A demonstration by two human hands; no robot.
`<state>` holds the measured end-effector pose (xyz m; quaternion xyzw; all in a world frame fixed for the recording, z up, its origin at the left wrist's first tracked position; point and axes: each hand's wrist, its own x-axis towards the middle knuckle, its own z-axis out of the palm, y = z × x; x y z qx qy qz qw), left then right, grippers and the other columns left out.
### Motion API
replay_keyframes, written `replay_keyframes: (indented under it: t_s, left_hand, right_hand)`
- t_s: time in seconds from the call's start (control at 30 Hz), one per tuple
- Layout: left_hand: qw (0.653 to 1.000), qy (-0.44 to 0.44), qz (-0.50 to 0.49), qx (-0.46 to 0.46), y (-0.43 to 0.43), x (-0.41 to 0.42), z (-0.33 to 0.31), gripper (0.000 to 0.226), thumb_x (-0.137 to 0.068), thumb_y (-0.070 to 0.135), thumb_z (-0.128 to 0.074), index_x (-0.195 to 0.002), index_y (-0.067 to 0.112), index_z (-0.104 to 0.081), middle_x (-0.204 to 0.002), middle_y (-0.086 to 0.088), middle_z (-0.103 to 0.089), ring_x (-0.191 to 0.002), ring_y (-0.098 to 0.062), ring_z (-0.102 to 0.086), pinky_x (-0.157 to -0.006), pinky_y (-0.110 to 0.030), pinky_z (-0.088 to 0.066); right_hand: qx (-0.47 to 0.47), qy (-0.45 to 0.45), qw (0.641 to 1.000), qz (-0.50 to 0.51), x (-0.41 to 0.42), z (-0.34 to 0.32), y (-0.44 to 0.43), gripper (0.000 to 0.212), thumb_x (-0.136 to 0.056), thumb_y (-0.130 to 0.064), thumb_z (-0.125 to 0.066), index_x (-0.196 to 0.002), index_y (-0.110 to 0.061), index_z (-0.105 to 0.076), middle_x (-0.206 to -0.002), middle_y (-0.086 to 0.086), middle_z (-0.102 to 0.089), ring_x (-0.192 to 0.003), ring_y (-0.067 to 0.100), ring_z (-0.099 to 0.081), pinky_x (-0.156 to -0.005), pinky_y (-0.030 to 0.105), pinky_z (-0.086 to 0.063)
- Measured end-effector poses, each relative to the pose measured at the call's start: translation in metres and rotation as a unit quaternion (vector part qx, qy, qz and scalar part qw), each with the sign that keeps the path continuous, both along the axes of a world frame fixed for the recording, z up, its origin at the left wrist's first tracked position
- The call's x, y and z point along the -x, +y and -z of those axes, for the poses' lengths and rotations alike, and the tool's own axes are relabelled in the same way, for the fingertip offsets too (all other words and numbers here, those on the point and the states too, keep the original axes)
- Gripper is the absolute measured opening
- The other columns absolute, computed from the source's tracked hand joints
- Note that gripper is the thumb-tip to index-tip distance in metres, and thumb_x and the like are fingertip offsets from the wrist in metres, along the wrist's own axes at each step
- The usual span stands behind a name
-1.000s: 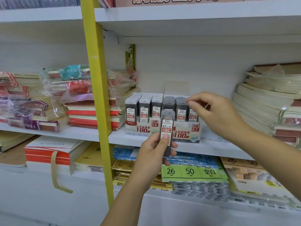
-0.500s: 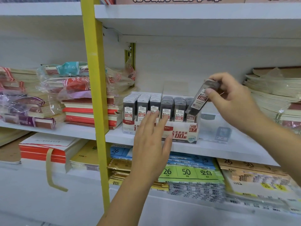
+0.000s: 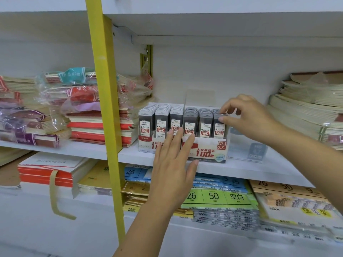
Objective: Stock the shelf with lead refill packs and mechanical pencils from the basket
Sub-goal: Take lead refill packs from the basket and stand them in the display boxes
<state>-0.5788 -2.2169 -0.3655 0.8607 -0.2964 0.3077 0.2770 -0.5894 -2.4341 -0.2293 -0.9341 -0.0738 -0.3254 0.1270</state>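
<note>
Grey lead packs [image 3: 189,123] in six rows; right fingers [image 3: 228,105] pinch one, left fingers [image 3: 176,140] straight.

White store shelving [image 3: 241,171], evenly lit.
A yellow upright [image 3: 104,108] stands at ten o'clock, and a white back panel [image 3: 222,71] at twelve.

A single head-worn view is provided. The shelf [image 3: 241,171] is faced straight on and slightly downward, at close range, from within arm's reach.
</note>
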Motion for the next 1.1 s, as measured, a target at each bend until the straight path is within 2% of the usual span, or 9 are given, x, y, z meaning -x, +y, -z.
replay_keyframes:
  t_s: [0.1, 0.23, 0.33, 0.4, 0.53, 0.67, 0.8, 0.93, 1.1]
  left_hand:
    - [1.000, -0.003, 0.005, 0.006, 0.000, -0.002, 0.002, 0.064, -0.103, 0.048, -0.037, -0.157, 0.044, -0.003, -0.166, 0.017, 0.007, -0.150, -0.001, 0.021, -0.122, -0.033, 0.009]
    - [1.000, 0.001, 0.019, 0.023, 0.000, 0.005, 0.000, 0.063, -0.103, 0.045, -0.044, -0.157, 0.042, -0.012, -0.167, 0.016, 0.003, -0.151, -0.002, 0.017, -0.124, -0.034, 0.002]
    - [0.995, -0.030, 0.026, 0.087, 0.005, 0.019, 0.003, 0.052, -0.099, 0.035, -0.053, -0.149, 0.031, -0.041, -0.159, 0.006, -0.033, -0.149, -0.010, -0.019, -0.120, -0.024, -0.013]
    - [0.991, -0.040, 0.041, 0.122, 0.010, 0.032, 0.012, 0.040, -0.095, 0.032, -0.051, -0.133, 0.022, -0.057, -0.133, 0.002, -0.053, -0.126, -0.013, -0.043, -0.108, -0.010, -0.021]
    - [0.985, 0.126, 0.117, -0.008, 0.028, 0.056, 0.077, 0.032, -0.098, 0.026, -0.056, -0.129, 0.020, -0.059, -0.125, 0.002, -0.053, -0.112, -0.016, -0.052, -0.094, -0.026, -0.043]
    - [0.910, 0.357, 0.124, -0.171, 0.059, 0.072, 0.176, 0.042, -0.099, 0.029, -0.059, -0.140, 0.021, -0.052, -0.141, 0.000, -0.048, -0.127, -0.017, -0.050, -0.104, -0.031, -0.041]
    - [0.841, 0.510, 0.081, -0.162, 0.067, 0.087, 0.269, 0.039, -0.095, 0.021, -0.064, -0.133, 0.014, -0.057, -0.129, -0.008, -0.057, -0.120, -0.023, -0.056, -0.095, -0.024, -0.038]
    - [0.801, 0.589, 0.044, -0.096, 0.062, 0.095, 0.343, 0.032, -0.091, 0.024, -0.071, -0.120, 0.014, -0.065, -0.111, 0.006, -0.059, -0.098, -0.009, -0.058, -0.075, -0.013, -0.035]
    - [0.800, 0.597, 0.039, -0.057, 0.056, 0.083, 0.401, 0.036, -0.086, 0.022, -0.076, -0.121, 0.023, -0.070, -0.121, 0.006, -0.071, -0.112, -0.013, -0.066, -0.100, -0.033, -0.051]
  right_hand:
    - [0.058, -0.052, 0.996, 0.053, 0.001, 0.010, 0.002, 0.021, -0.089, -0.035, -0.063, -0.108, -0.029, -0.071, -0.091, -0.008, -0.052, -0.094, 0.011, -0.036, -0.077, 0.029, -0.032]
    - [0.069, -0.098, 0.990, 0.068, 0.017, 0.023, 0.007, 0.034, -0.095, -0.030, -0.056, -0.128, -0.021, -0.062, -0.109, 0.002, -0.060, -0.103, 0.015, -0.041, -0.082, 0.025, -0.029]
    - [-0.018, -0.159, 0.987, -0.005, 0.050, 0.039, 0.015, 0.028, -0.096, -0.022, -0.055, -0.123, -0.020, -0.062, -0.100, -0.004, -0.062, -0.087, 0.008, -0.046, -0.077, 0.022, -0.035]
    - [-0.126, -0.150, 0.977, -0.080, 0.080, 0.063, 0.021, 0.020, -0.096, -0.024, -0.056, -0.114, -0.029, -0.063, -0.089, -0.014, -0.061, -0.074, 0.008, -0.051, -0.067, 0.016, -0.040]
    - [-0.273, 0.020, 0.956, -0.101, 0.120, 0.157, 0.028, 0.013, -0.093, -0.036, -0.053, -0.102, -0.038, -0.062, -0.082, -0.008, -0.065, -0.071, 0.011, -0.059, -0.063, 0.020, -0.048]
    - [-0.291, 0.294, 0.911, 0.003, 0.139, 0.302, 0.020, 0.013, -0.098, -0.026, -0.053, -0.107, -0.034, -0.060, -0.098, -0.010, -0.063, -0.079, 0.008, -0.058, -0.071, 0.027, -0.044]
    - [-0.268, 0.477, 0.834, 0.071, 0.155, 0.434, 0.016, 0.030, -0.098, -0.028, -0.055, -0.126, -0.018, -0.058, -0.128, 0.002, -0.059, -0.105, 0.015, -0.057, -0.085, 0.023, -0.041]
    - [-0.252, 0.508, 0.815, 0.116, 0.163, 0.505, 0.020, 0.045, -0.094, -0.026, -0.062, -0.136, -0.015, -0.052, -0.132, 0.009, -0.057, -0.115, 0.026, -0.056, -0.091, 0.027, -0.041]
    - [-0.224, 0.475, 0.835, 0.166, 0.161, 0.553, 0.024, 0.051, -0.092, -0.021, -0.063, -0.141, -0.022, -0.046, -0.124, 0.016, -0.058, -0.113, 0.034, -0.055, -0.082, 0.029, -0.037]
